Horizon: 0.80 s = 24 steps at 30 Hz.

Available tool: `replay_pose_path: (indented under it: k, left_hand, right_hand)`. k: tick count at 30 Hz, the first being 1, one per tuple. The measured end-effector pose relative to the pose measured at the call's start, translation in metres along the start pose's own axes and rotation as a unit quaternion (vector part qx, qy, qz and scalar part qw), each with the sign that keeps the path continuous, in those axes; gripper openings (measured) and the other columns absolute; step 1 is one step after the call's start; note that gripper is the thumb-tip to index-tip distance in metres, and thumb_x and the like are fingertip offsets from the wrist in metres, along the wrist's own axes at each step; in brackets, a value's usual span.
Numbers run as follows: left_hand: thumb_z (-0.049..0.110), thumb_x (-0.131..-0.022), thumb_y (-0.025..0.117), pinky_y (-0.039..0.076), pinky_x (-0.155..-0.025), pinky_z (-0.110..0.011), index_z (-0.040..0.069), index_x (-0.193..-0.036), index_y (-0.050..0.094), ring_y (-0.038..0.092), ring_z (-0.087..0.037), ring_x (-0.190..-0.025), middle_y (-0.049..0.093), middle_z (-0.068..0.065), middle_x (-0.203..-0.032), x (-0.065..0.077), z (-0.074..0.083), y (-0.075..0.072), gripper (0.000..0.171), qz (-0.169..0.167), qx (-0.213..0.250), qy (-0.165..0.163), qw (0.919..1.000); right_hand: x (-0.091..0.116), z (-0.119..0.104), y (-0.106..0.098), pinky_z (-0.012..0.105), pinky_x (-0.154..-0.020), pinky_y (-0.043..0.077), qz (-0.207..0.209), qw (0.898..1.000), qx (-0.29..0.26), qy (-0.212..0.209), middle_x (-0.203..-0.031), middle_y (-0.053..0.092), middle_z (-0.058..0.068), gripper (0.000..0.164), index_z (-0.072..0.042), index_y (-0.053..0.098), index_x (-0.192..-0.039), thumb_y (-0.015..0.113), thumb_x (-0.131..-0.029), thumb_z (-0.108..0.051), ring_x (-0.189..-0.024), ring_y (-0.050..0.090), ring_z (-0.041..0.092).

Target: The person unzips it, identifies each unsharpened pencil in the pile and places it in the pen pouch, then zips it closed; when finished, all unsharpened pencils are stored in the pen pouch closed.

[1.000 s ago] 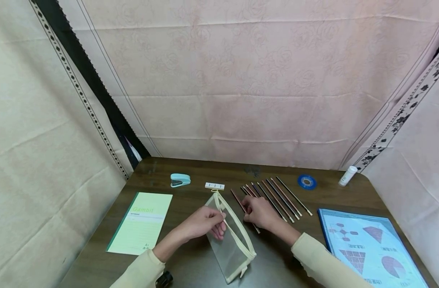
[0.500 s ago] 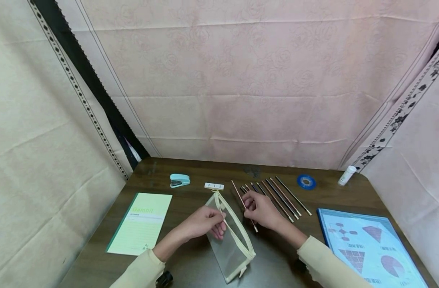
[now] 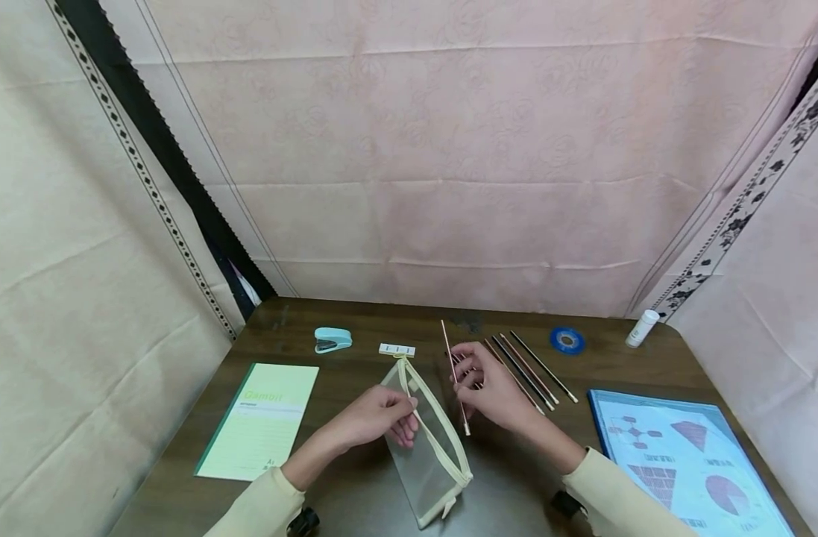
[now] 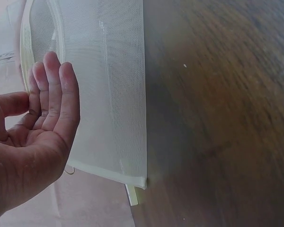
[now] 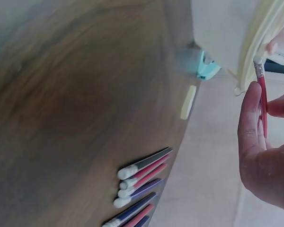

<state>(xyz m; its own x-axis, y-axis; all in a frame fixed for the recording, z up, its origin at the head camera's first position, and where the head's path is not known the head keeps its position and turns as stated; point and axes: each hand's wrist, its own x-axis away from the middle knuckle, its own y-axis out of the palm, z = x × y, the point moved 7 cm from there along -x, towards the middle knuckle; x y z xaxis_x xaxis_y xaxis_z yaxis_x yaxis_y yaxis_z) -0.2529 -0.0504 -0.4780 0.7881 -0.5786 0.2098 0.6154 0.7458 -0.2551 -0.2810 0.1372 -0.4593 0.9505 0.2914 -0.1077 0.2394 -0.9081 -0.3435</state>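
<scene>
Pale cream-yellow long sleeves clothe the person's arms, plain in colour, with soft creases in the cloth. The left sleeve (image 3: pixel 259 509) lies to the left of the mesh pouch (image 3: pixel 415 471), the right sleeve (image 3: pixel 620 498) to its right. Both end in straight cuffs short of the bare left hand (image 3: pixel 375 419) and right hand (image 3: pixel 494 391). A small, blocky black left wrist device (image 3: pixel 304 521) shows at the cuff on the side toward the pouch; a similar black right wrist device (image 3: pixel 567 505) shows at the other cuff, also on the pouch side, its details too dark to read.
</scene>
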Motion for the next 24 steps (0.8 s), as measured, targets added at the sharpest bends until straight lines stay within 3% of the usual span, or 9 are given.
replay_pose_path:
  k: [7, 13, 17, 24]
  left_hand:
    - [0.031, -0.101, 0.048, 0.061, -0.070, -0.042, 0.003, -0.085, 0.068, 0.071, -0.027, -0.072, 0.071, -0.014, -0.078, -0.001, 0.001, 0.000, 0.038, 0.001, 0.001, -0.004, 1.0000]
    - [0.030, -0.101, 0.048, 0.061, -0.070, -0.040, 0.002, -0.085, 0.068, 0.072, -0.026, -0.072, 0.071, -0.015, -0.079, -0.002, 0.001, 0.000, 0.038, 0.001, -0.002, -0.002, 1.0000]
    - [0.029, -0.101, 0.049, 0.061, -0.069, -0.040, 0.002, -0.085, 0.068, 0.071, -0.026, -0.072, 0.071, -0.015, -0.079, -0.002, 0.001, 0.000, 0.037, 0.002, 0.003, -0.003, 1.0000]
    - [0.032, -0.100, 0.050, 0.061, -0.071, -0.039, 0.003, -0.088, 0.068, 0.071, -0.024, -0.074, 0.070, -0.013, -0.081, -0.003, -0.001, 0.000, 0.037, -0.002, 0.006, -0.008, 0.9999]
  right_hand:
    - [0.011, -0.022, 0.008, 0.049, -0.048, 0.056, -0.008, 0.998, -0.054, -0.031, -0.102, 0.061, 0.018, 0.063, -0.015, 0.039, -0.136, 0.064, -0.083, 0.008, -0.074, 0.066, 0.032]
    - [0.027, -0.042, 0.023, 0.046, -0.048, 0.057, -0.027, 0.998, -0.056, -0.019, -0.106, 0.060, 0.023, 0.065, -0.015, 0.036, -0.138, 0.061, -0.083, 0.011, -0.078, 0.063, 0.042]
    - [0.033, -0.042, 0.033, 0.044, -0.050, 0.057, -0.056, 0.998, -0.036, -0.004, -0.108, 0.060, 0.025, 0.066, -0.020, 0.038, -0.137, 0.060, -0.082, 0.011, -0.076, 0.064, 0.039]
    - [0.035, -0.025, 0.042, 0.035, -0.048, 0.057, -0.098, 0.995, 0.017, 0.010, -0.105, 0.061, 0.013, 0.064, -0.022, 0.037, -0.139, 0.062, -0.085, 0.003, -0.070, 0.065, 0.025]
